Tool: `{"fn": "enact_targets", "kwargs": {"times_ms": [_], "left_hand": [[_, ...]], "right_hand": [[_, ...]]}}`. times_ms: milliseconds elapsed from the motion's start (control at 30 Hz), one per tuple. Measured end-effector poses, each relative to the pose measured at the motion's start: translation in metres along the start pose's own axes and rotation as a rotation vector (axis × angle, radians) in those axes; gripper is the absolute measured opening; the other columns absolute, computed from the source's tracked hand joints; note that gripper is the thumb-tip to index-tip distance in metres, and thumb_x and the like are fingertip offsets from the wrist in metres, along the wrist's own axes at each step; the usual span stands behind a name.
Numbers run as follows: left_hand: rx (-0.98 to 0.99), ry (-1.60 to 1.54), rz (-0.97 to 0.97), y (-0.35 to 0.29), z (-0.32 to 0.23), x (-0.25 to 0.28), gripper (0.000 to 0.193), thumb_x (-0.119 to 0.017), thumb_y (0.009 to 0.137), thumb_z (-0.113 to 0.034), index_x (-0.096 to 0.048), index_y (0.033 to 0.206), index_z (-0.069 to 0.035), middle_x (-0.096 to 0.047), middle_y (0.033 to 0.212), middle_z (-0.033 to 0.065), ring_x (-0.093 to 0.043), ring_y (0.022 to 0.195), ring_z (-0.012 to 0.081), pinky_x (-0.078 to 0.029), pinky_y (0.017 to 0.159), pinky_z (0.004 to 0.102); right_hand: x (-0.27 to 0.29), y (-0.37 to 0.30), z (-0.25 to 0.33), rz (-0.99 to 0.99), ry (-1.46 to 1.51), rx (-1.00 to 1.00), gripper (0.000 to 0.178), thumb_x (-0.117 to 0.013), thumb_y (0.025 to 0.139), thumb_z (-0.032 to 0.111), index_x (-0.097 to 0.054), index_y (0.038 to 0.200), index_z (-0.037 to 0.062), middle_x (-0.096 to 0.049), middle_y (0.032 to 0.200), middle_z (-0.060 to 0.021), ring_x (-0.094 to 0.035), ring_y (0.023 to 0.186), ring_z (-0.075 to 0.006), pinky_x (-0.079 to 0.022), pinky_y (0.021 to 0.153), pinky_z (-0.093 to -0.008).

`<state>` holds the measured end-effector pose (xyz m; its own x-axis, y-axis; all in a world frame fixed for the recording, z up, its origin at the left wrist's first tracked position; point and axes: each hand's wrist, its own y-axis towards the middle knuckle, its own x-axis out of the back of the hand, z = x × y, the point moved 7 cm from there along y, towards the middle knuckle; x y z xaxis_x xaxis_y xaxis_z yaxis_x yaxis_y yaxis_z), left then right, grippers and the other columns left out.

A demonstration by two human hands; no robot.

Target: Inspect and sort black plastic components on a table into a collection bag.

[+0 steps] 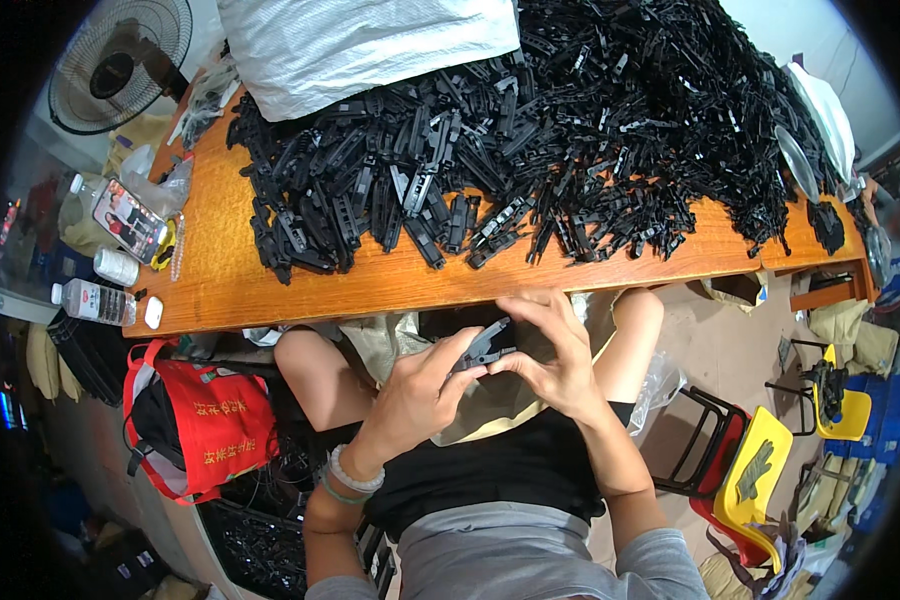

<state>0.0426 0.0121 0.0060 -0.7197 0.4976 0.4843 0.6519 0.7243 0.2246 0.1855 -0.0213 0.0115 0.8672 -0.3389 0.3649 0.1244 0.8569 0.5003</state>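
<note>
Over my lap, just in front of the table's edge, I hold a small black plastic part (486,345), long and narrow with a notched outline. My left hand (420,388) pinches it between thumb and fingers from the left. My right hand (562,362) curves round its other end, the thumb touching it and the index finger raised above. Below both hands, an open beige sack (495,412) lies between my knees. On the wooden table (210,285) ahead, similar black plastic parts (410,170) are heaped, longer ones to the left and thinner ones (630,130) to the right.
A white woven sack (370,50) covers the heap's back left. A phone (128,220), a water bottle (95,300) and a white thread spool (116,267) stand at the table's left end. A red bag (210,430) sits below left; a yellow chair (755,470) with a glove stands right.
</note>
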Motion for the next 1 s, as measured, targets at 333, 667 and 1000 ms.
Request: {"fn": "enact_targets", "kwargs": {"times_ms": [333, 667, 1000], "left_hand": [[-0.102, 0.051, -0.012, -0.002, 0.001, -0.004, 0.031, -0.063, 0.081, 0.001, -0.052, 0.111, 0.004, -0.062, 0.089, 0.0185, -0.065, 0.076, 0.0339, -0.050, 0.062, 0.0378], [0.072, -0.142, 0.249, 0.004, 0.035, -0.009, 0.025, -0.068, 0.080, -0.009, -0.063, 0.101, 0.003, -0.066, 0.084, 0.0191, -0.066, 0.072, 0.0307, -0.050, 0.063, 0.0335], [-0.129, 0.550, -0.274, 0.068, 0.061, 0.043, 0.016, -0.056, 0.080, 0.000, -0.062, 0.095, -0.001, -0.058, 0.085, 0.0117, -0.062, 0.072, 0.0297, -0.050, 0.061, 0.0374]], "right_hand": [[-0.009, -0.006, -0.007, 0.122, 0.020, 0.016, 0.024, -0.075, 0.069, 0.005, -0.065, 0.091, 0.0008, -0.064, 0.082, -0.0082, -0.057, 0.072, -0.0213, -0.043, 0.070, -0.0310], [-0.013, 0.000, -0.031, 0.432, 0.209, -0.099, 0.028, -0.078, 0.069, 0.011, -0.068, 0.092, -0.0004, -0.065, 0.087, -0.0096, -0.061, 0.084, -0.0238, -0.047, 0.074, -0.0330], [-0.012, 0.065, -0.056, 0.104, -0.642, 0.219, 0.013, -0.067, 0.067, 0.007, -0.060, 0.078, 0.0068, -0.053, 0.091, -0.0082, -0.049, 0.088, -0.0268, -0.038, 0.073, -0.0376]]}}
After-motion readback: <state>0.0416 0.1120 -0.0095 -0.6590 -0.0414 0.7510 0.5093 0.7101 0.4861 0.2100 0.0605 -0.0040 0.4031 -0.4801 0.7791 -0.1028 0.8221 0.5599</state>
